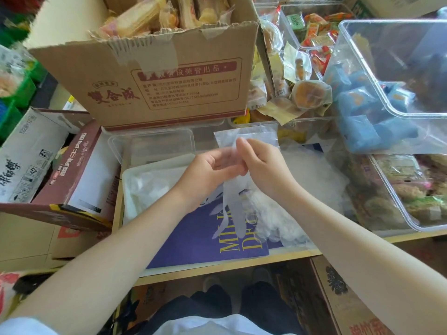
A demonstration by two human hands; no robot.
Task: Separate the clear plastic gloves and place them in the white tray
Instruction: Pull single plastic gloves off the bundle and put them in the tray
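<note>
My left hand (208, 172) and my right hand (262, 163) meet above the counter and both pinch the cuff of a clear plastic glove (235, 201). Its fingers hang down over a purple board. A loose heap of clear gloves (273, 213) lies just right of the hanging one. The white tray (128, 189) sits to the left of my left wrist, with a few crumpled clear gloves (147, 187) in it.
A large cardboard box (154, 76) of wrapped snacks stands behind the tray. An empty clear tub (150, 143) sits between them. Clear bins (396, 68) of packaged pastries fill the right side. The purple board (193, 238) lies at the counter's front edge.
</note>
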